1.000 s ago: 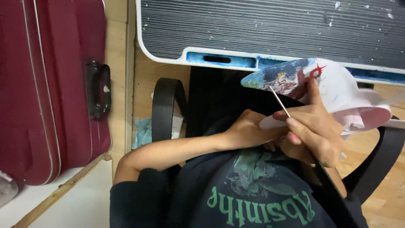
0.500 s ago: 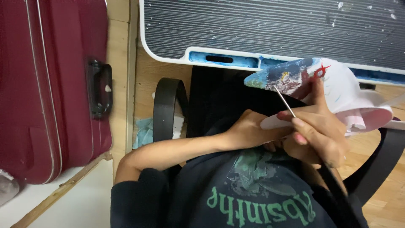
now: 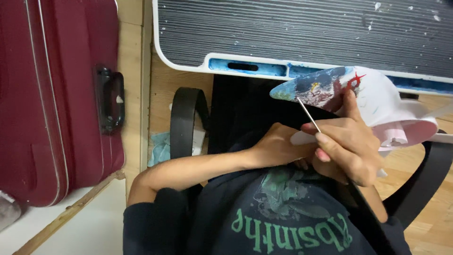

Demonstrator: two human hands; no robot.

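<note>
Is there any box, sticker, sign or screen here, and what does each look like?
No boxes, signs or screens show.
Shirt print: bottom middle, on the dark shirt; green lettering under a grey-green picture.
Tag: small, pale, on the black handle of the red suitcase, left.
Painted white object: held up at right; blue, dark red and grey patches.

Suitcase [image 3: 56, 94]: maroon woven cloth, matt. Table [image 3: 302, 33]: ribbed grey plastic, paint-flecked. Floor [image 3: 170, 89]: smooth light wood. Mask [image 3: 368, 101]: white, smooth, partly painted
</note>
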